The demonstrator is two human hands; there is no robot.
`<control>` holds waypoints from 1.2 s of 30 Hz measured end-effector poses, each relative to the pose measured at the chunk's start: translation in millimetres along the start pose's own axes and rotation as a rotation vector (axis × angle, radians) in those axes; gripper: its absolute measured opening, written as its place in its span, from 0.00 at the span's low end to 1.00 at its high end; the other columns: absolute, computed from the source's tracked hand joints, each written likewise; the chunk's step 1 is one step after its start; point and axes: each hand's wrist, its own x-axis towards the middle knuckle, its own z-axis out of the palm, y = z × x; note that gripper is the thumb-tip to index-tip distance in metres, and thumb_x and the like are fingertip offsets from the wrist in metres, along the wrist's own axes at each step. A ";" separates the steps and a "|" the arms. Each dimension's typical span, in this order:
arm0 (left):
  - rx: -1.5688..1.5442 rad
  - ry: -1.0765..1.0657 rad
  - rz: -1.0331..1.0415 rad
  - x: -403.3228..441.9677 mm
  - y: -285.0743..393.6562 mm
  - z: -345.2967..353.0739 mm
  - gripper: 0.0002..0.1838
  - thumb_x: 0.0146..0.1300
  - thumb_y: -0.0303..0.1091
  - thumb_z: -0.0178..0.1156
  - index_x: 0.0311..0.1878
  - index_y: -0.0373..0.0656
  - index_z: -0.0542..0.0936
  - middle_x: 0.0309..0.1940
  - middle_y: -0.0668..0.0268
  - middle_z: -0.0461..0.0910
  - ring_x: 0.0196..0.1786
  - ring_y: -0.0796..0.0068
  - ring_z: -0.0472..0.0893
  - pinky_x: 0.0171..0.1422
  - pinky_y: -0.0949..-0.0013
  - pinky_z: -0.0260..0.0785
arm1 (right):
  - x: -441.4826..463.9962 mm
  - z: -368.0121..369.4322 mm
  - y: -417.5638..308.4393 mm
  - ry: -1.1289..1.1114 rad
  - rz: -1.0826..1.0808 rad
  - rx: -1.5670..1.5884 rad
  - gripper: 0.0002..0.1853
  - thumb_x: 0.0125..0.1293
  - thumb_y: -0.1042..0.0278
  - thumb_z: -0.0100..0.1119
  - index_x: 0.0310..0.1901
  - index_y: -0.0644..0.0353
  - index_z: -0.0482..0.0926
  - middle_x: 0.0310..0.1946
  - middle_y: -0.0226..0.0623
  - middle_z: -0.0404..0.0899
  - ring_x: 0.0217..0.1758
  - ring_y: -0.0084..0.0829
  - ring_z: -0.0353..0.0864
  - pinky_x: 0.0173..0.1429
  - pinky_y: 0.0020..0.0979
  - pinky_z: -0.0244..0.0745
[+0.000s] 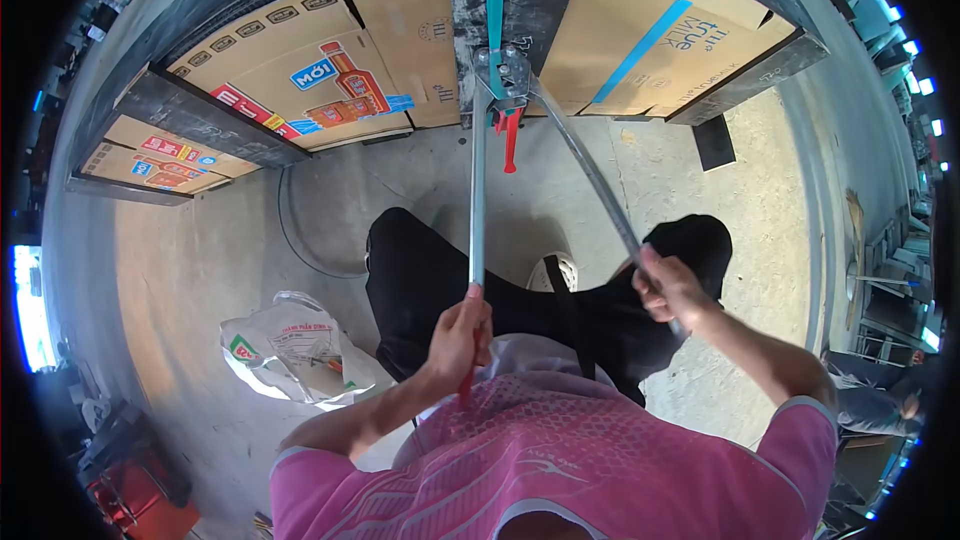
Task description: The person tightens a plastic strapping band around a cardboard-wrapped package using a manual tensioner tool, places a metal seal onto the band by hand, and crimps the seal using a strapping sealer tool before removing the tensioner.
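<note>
My left hand (463,336) is wrapped round the lower end of a long metal handle (477,200), which stands nearly straight in the view. Another metal handle (598,178) slants down to the right, and my right hand (668,290) grips it near its lower end. Both handles meet at a metal tool head (503,75) at the edge of a dark panel. A teal strap (496,0) runs along the panel into the tool head. From the head hangs a small red lever (511,145).
Cardboard-covered panels (400,30) stand ahead on both sides. A white plastic bag (300,350) lies on the floor at left, near a dark cable (300,245). A red container (150,505) is at lower left. Another person's arm (900,405) shows at far right.
</note>
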 end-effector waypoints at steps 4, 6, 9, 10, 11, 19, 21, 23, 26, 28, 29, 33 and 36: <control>-0.078 0.060 0.034 -4.6 -14.2 57.3 0.31 0.79 0.64 0.42 0.34 0.44 0.71 0.17 0.73 0.66 0.16 0.80 0.66 0.20 0.73 0.61 | -11.3 95.7 15.6 0.005 -0.028 0.200 0.31 0.79 0.34 0.42 0.28 0.53 0.71 0.13 0.20 0.58 0.11 0.17 0.54 0.16 0.24 0.46; -0.206 0.013 0.117 -1.7 -13.2 66.8 0.26 0.77 0.62 0.50 0.36 0.47 0.70 0.18 0.74 0.66 0.15 0.81 0.66 0.20 0.74 0.58 | -13.1 110.4 21.1 0.004 -0.092 0.238 0.24 0.79 0.42 0.50 0.31 0.53 0.71 0.15 0.20 0.60 0.12 0.17 0.56 0.18 0.23 0.50; 0.163 -0.069 0.155 -11.5 6.9 70.1 0.21 0.76 0.53 0.58 0.36 0.44 0.71 0.18 0.72 0.70 0.16 0.83 0.69 0.19 0.74 0.59 | -20.8 97.4 12.8 0.006 -0.084 0.097 0.17 0.78 0.52 0.57 0.33 0.53 0.73 0.15 0.19 0.61 0.12 0.16 0.58 0.18 0.23 0.50; 0.229 -0.191 0.226 -9.0 14.2 60.8 0.17 0.74 0.44 0.64 0.37 0.42 0.72 0.18 0.72 0.72 0.16 0.84 0.71 0.19 0.75 0.60 | -26.8 90.9 6.7 -0.064 -0.064 0.145 0.12 0.75 0.62 0.62 0.34 0.54 0.74 0.15 0.18 0.62 0.13 0.13 0.59 0.18 0.22 0.50; 0.232 -0.191 0.218 -13.6 17.9 54.1 0.17 0.74 0.44 0.64 0.37 0.42 0.72 0.18 0.72 0.72 0.16 0.84 0.71 0.19 0.75 0.60 | -33.1 88.1 6.7 -0.064 -0.059 0.151 0.12 0.75 0.62 0.62 0.34 0.54 0.74 0.15 0.18 0.62 0.13 0.13 0.59 0.18 0.22 0.50; 0.987 0.018 0.029 16.6 154.9 -198.6 0.14 0.68 0.45 0.70 0.47 0.46 0.82 0.26 0.73 0.79 0.24 0.88 0.71 0.27 0.77 0.63 | -13.1 -96.3 -94.3 0.084 -0.089 -0.903 0.08 0.68 0.63 0.67 0.37 0.59 0.83 0.22 0.26 0.77 0.20 0.18 0.75 0.23 0.25 0.70; 1.123 0.103 0.199 70.7 186.3 -263.7 0.14 0.66 0.44 0.71 0.44 0.45 0.82 0.26 0.70 0.79 0.25 0.85 0.73 0.30 0.73 0.66 | 0.8 -144.4 -133.6 0.250 -0.341 -1.217 0.08 0.68 0.65 0.67 0.40 0.61 0.85 0.22 0.28 0.79 0.23 0.21 0.78 0.30 0.30 0.75; 1.416 0.155 0.294 102.8 224.9 -274.4 0.16 0.65 0.42 0.71 0.48 0.41 0.82 0.28 0.65 0.82 0.31 0.73 0.81 0.37 0.64 0.72 | 5.7 -163.2 -174.8 0.355 -0.474 -1.244 0.08 0.65 0.66 0.70 0.39 0.62 0.85 0.22 0.33 0.78 0.24 0.23 0.78 0.33 0.33 0.75; 1.700 0.377 0.580 128.3 236.1 -280.7 0.20 0.63 0.46 0.72 0.48 0.40 0.82 0.38 0.55 0.86 0.43 0.53 0.86 0.49 0.55 0.75 | 14.5 -166.2 -200.6 0.406 -0.622 -1.386 0.14 0.61 0.62 0.74 0.44 0.61 0.87 0.30 0.40 0.85 0.36 0.34 0.85 0.45 0.37 0.78; 1.685 0.480 0.574 114.9 229.4 -255.0 0.21 0.63 0.46 0.72 0.49 0.40 0.82 0.42 0.54 0.86 0.48 0.50 0.84 0.53 0.53 0.74 | 9.6 -150.8 -200.0 0.538 -0.717 -1.426 0.20 0.56 0.57 0.77 0.49 0.57 0.89 0.39 0.45 0.88 0.45 0.44 0.86 0.54 0.40 0.78; 1.669 0.580 0.564 107.6 225.1 -245.8 0.21 0.62 0.47 0.72 0.50 0.41 0.82 0.45 0.53 0.85 0.53 0.47 0.83 0.56 0.51 0.73 | 2.8 -139.4 -197.5 0.533 -0.716 -1.420 0.20 0.56 0.57 0.77 0.49 0.57 0.89 0.39 0.45 0.88 0.45 0.44 0.86 0.54 0.40 0.78; 1.615 0.466 0.607 91.5 217.9 -264.8 0.18 0.62 0.42 0.72 0.45 0.39 0.81 0.37 0.51 0.84 0.45 0.49 0.84 0.49 0.53 0.73 | -39.6 -104.3 -177.8 0.923 -0.726 -1.583 0.16 0.51 0.53 0.80 0.32 0.55 0.85 0.31 0.39 0.86 0.40 0.48 0.85 0.47 0.46 0.78; 1.575 0.324 0.523 34.5 201.7 -269.4 0.15 0.60 0.38 0.74 0.39 0.38 0.80 0.32 0.51 0.82 0.37 0.50 0.82 0.44 0.53 0.71 | -63.6 -108.6 -155.2 1.000 -1.072 -1.747 0.17 0.47 0.57 0.79 0.24 0.55 0.77 0.24 0.35 0.81 0.31 0.44 0.82 0.40 0.44 0.76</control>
